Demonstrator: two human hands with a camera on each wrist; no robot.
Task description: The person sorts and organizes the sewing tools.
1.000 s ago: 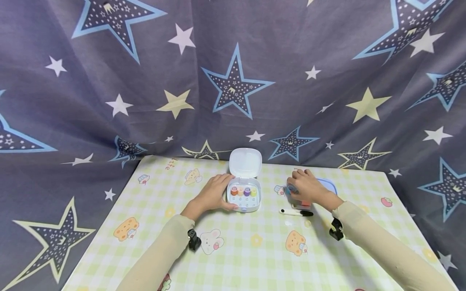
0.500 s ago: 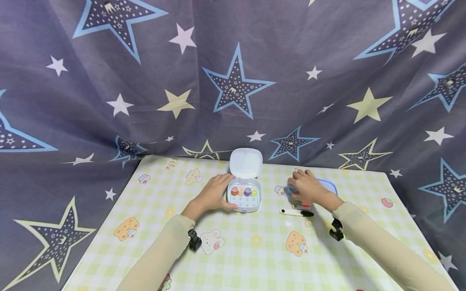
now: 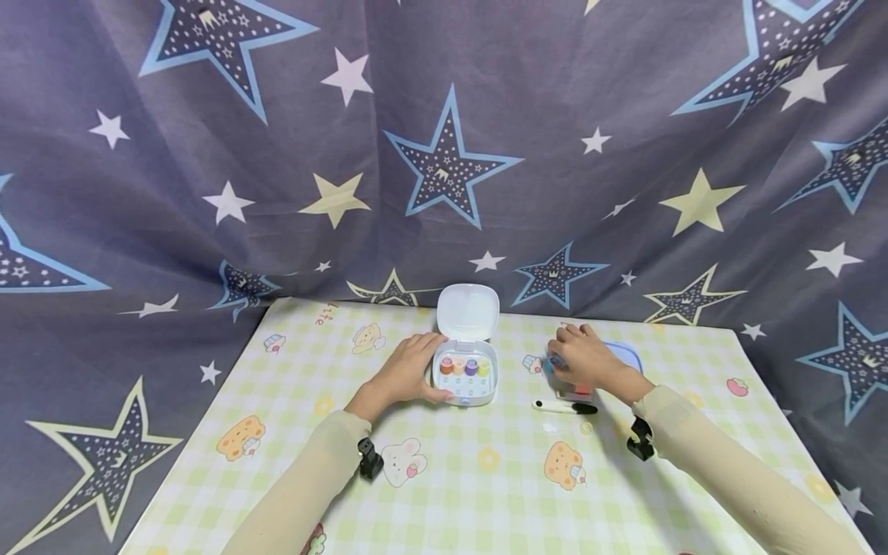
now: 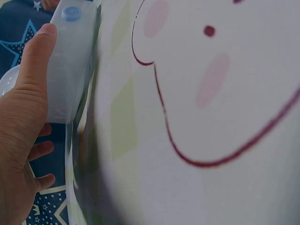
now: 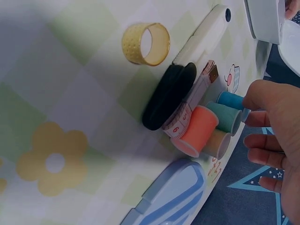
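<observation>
In the head view, my left hand [image 3: 405, 368] grips the left side of a white sewing box [image 3: 483, 398], thumb at the front. Its lid [image 3: 468, 310] stands raised behind it. Inside, red, peach, purple [image 3: 472, 366] and yellow spools stand in a row on a pegged tray. My right hand [image 3: 590, 358], further right, pinches a blue thread spool [image 5: 229, 100] between thumb and finger. In the right wrist view, teal [image 5: 226, 117], orange [image 5: 201, 131] and tan [image 5: 218, 144] spools lie beside it, next to a folded measuring tape [image 5: 177, 123].
A slim black-and-white tool [image 3: 565, 406] lies in front of the loose spools. Near it is a gold thimble ring [image 5: 131, 44]. A blue-striped, pale-blue flat piece [image 5: 176, 190] lies right of the spools. The star-patterned curtain [image 3: 444, 231] hangs behind the table's far edge.
</observation>
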